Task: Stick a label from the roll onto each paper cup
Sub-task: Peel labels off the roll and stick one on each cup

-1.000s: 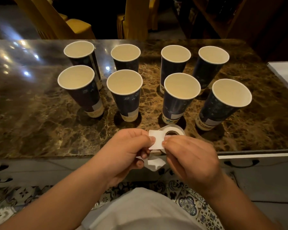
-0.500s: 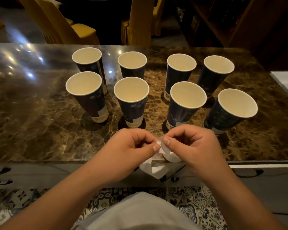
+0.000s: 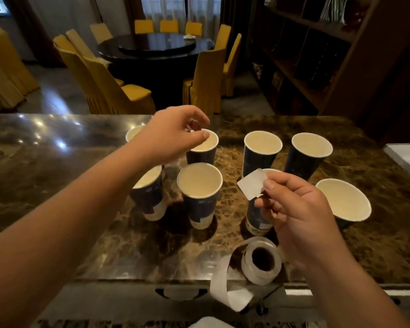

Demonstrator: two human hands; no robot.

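While checking progress, counted eight cups [image 3: 200, 192] upright on the table [image 3: 33, 162], in two rows of four. Noted pale patches low on the walls of several front cups; could not tell whether labels or print. Could therefore not confirm any cup as finished. Judged the job to be in its peel-and-stick stage, with one label [image 3: 252, 183] free of the roll [image 3: 260, 260] and not yet on any cup.

Found the roll lying on its side near the front edge of the table, just below the right hand [image 3: 294, 209], with a loose strip [image 3: 225, 287] of backing hanging over the edge.

Right hand: found raised above the front row, in front of the third front cup. Fingers [image 3: 270, 185] closed to a pinch, thumb against forefinger, on one corner of the label; remaining fingers curled under. Label held clear in the air, touching no cup.

Left hand [image 3: 175, 136]: found stretched out over the back row, above the second cup from the left. Fingers half curled, tips at or just above the rim; could not settle whether touching. Saw nothing held.

Left to do, as judged: steady a cup, press this label on, repeat for the rest.
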